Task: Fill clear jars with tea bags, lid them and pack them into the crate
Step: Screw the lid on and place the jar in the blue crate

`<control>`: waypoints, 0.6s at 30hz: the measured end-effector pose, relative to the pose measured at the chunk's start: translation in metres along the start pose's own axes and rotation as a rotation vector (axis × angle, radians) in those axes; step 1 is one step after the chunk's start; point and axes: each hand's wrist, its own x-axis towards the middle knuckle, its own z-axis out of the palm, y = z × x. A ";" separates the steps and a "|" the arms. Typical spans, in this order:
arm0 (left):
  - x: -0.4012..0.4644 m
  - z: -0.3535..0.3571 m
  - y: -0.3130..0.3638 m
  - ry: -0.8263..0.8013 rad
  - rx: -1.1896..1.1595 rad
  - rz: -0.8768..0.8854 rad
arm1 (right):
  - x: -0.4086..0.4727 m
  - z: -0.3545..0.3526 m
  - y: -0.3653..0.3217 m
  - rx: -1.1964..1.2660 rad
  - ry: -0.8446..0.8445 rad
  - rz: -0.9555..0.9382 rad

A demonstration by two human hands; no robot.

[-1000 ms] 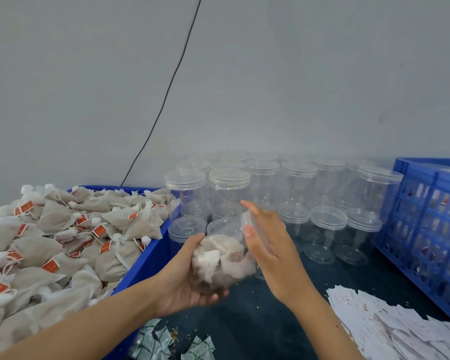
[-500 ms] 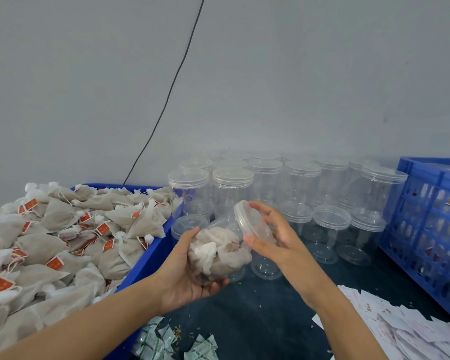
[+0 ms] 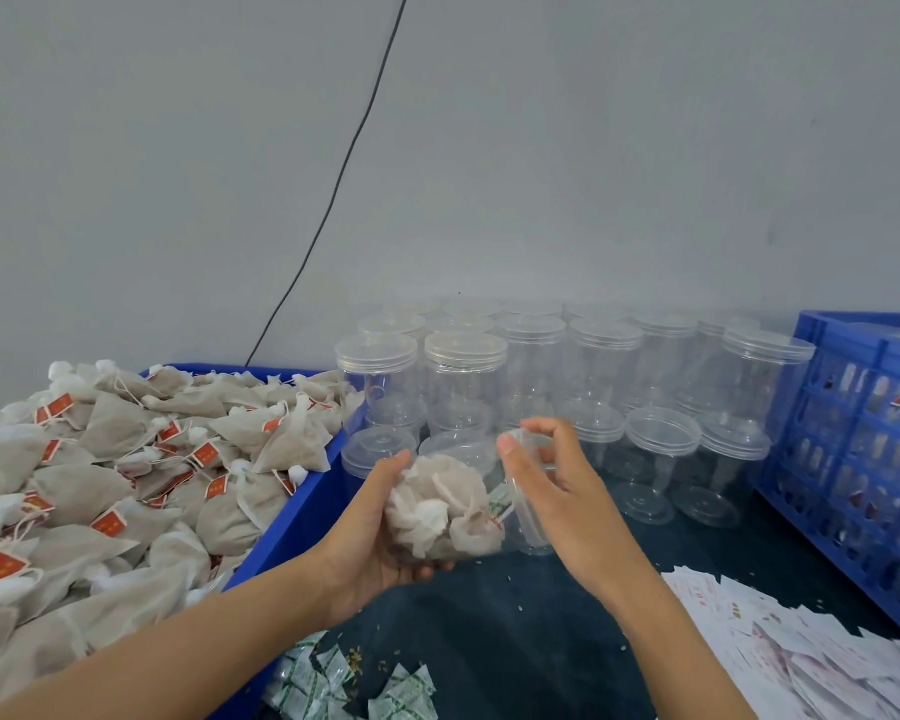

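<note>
Tea-bag-filled jar (image 3: 445, 506) in left hand (image 3: 370, 537), lid (image 3: 528, 491) in right hand (image 3: 552, 480)

Two bare forearms enter from the near edge; no sleeves, gloves, watch or rings visible; left hand (image 3: 380, 532) and right hand (image 3: 557, 491) both uncovered; fingernails short, unpainted; wrists plain; nothing worn up to frame edge.

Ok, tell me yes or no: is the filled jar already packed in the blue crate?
No, the filled jar lies on its side in the left hand, well apart from the blue crate at right.
</note>
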 end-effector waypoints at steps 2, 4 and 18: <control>0.000 -0.001 0.001 -0.003 -0.034 -0.038 | -0.001 0.001 0.001 0.015 -0.092 -0.045; -0.001 -0.001 0.004 -0.018 -0.104 -0.098 | -0.003 0.002 -0.002 -0.058 -0.156 -0.139; 0.001 0.000 0.001 0.043 -0.008 0.029 | 0.003 0.008 0.013 -0.450 0.012 -0.155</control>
